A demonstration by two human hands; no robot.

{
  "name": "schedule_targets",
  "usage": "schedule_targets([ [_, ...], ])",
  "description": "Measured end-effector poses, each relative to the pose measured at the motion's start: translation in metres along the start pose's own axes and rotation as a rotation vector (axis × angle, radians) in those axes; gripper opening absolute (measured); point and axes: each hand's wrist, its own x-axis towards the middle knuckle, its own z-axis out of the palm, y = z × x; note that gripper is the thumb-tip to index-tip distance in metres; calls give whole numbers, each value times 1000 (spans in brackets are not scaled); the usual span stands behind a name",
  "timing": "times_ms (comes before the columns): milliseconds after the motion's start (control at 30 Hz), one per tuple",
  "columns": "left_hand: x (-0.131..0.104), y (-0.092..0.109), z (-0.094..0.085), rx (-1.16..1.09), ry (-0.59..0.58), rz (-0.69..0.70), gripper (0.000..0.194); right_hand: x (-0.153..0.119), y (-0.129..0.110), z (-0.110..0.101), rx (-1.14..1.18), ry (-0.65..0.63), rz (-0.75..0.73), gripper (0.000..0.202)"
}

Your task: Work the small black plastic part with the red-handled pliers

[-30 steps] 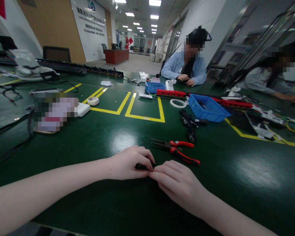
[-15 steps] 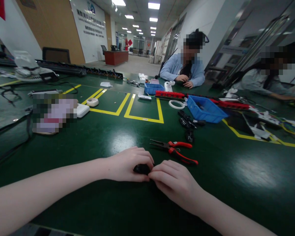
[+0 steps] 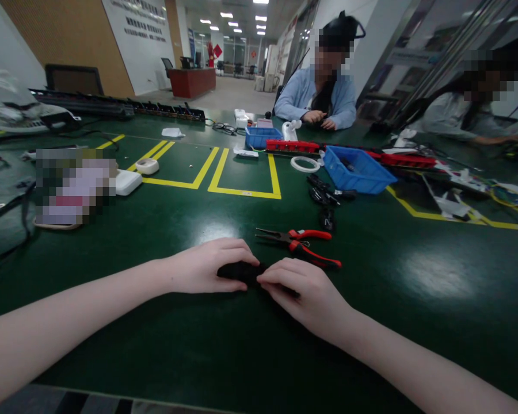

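Note:
A small black object (image 3: 238,273) lies low over the green table, its kind too dark to make out. My left hand (image 3: 211,265) is closed around its left part, thumb below and fingers above. At its right end, my right hand (image 3: 304,296) pinches with thumb and fingertips; whether it grips the same piece or a separate small part is hidden. Just beyond both hands rests a pair of long-nose pliers (image 3: 293,237) with red handles, jaws pointing left and handles spread. No hand touches the pliers.
Bundled black cables (image 3: 323,198) lie beyond the pliers, beside a blue bin (image 3: 357,172) and a white ring (image 3: 305,164). A phone (image 3: 75,192) and a white box (image 3: 127,182) sit at the left. Across the green table (image 3: 224,356) sits a person in a blue shirt (image 3: 291,95).
The view has tipped down, so the table scene sits higher in the picture. My left hand's fingers have opened slightly, and more of the black object shows between my hands.

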Motion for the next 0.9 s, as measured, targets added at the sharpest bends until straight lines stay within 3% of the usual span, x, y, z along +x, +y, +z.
schedule_targets([
  [233, 2, 9, 8, 46, 100, 84, 38, 0, -5, -3, 27, -14, 69, 11],
  [567, 2, 4, 11, 146, 69, 108, 36, 2, -7, -6, 119, -82, 189, 13],
  [900, 3, 4, 8, 232, 78, 36, 36, -2, -5, -6, -31, -86, 44, 22],
])
